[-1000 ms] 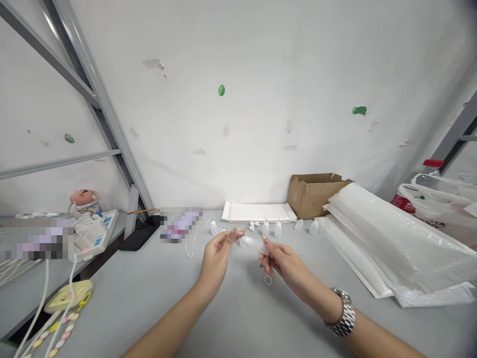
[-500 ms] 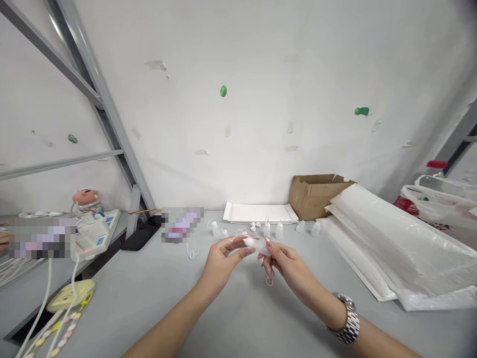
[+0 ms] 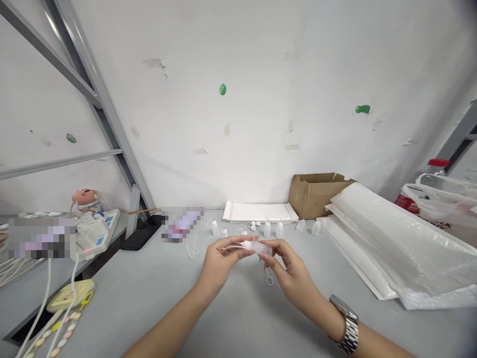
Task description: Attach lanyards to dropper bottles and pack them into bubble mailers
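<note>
Between my two hands a small translucent squeeze bottle (image 3: 262, 248) lies nearly level above the table. My left hand (image 3: 223, 256) pinches its white cap end (image 3: 247, 244) between thumb and fingers. My right hand (image 3: 286, 261) grips the bottle's other end, fingers closed round it. A thin white strap ending in a ring (image 3: 269, 280) hangs below my right fingers. Behind my hands stand several similar small bottles (image 3: 267, 229), some with strap loops on top, and small white caps (image 3: 255, 225). A loose white ringed strap (image 3: 193, 252) lies to the left.
A cardboard box (image 3: 316, 196) stands against the wall, beside a stack of bubble mailers (image 3: 395, 243) on the right. One flat white mailer (image 3: 261, 213) lies at the back. Left are a black phone-like slab (image 3: 141, 238), a power strip (image 3: 99, 238) and cables. A plastic bag (image 3: 439, 199) sits far right.
The bottle has turned closer to level. My right fingers have shifted their grip, with the thumb now lower on the bottle. My left hand has stayed nearly in place.
</note>
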A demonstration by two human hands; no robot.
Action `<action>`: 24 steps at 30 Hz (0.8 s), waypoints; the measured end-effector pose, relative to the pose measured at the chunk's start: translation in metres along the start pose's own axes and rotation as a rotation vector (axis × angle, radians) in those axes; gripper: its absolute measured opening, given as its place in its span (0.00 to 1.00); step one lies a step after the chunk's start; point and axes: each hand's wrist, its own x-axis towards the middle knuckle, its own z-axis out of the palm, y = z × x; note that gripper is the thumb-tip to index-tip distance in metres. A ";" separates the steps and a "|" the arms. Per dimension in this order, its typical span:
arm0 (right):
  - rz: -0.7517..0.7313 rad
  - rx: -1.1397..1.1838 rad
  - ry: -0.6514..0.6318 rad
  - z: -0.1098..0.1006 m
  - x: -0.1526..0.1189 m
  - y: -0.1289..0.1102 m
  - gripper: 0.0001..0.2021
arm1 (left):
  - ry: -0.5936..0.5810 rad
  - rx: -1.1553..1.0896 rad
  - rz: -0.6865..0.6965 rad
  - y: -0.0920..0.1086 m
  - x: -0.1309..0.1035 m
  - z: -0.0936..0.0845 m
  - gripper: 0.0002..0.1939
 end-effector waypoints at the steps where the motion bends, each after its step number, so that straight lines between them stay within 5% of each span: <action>1: -0.014 -0.012 0.003 0.000 0.000 0.001 0.09 | 0.006 -0.008 0.001 0.000 0.000 0.000 0.09; 9: 0.091 0.091 -0.060 0.001 -0.001 -0.005 0.11 | 0.030 0.001 0.034 -0.005 -0.001 -0.001 0.02; 15: 0.254 0.284 -0.194 -0.003 0.009 -0.009 0.17 | 0.025 -0.014 0.023 -0.005 -0.002 0.001 0.07; 24: 0.118 0.039 0.045 -0.005 0.010 0.001 0.13 | 0.029 -0.495 -0.110 -0.001 0.005 -0.004 0.16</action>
